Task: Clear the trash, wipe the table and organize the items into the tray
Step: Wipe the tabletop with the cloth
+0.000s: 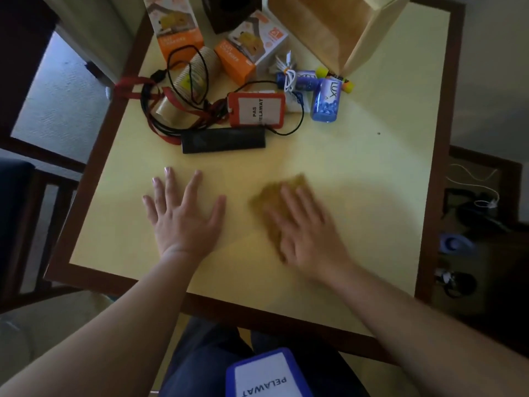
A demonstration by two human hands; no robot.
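A: What are the hands doing?

B: The left hand [183, 216] lies flat on the pale yellow bench [372, 181], fingers spread wide and holding nothing. The right hand [303, 224] presses flat, with straight fingers, on a brownish-yellow cloth [274, 196]. That hand and the cloth are blurred. Both are on the near half of the bench, the cloth right of centre.

A: Where are the other items?

B: They are grouped at the far side. A black rectangular device [223, 140] lies nearest the hands. Just beyond it is a red badge holder [256, 110] with a white card, tangled with a red lanyard [137, 84] and black cable [186, 67]. To the right lies a blue bottle [326, 100] on its side, and beside it a white cable [289, 73]. Two orange and white boxes [243, 44] stand farther back, with a cardboard tube [194, 73] lying between them. An open brown paper bag [329, 30] is tipped at the far right.

A: Anything nearer the person?

B: A blue badge holder [266, 373] hangs over the lap.
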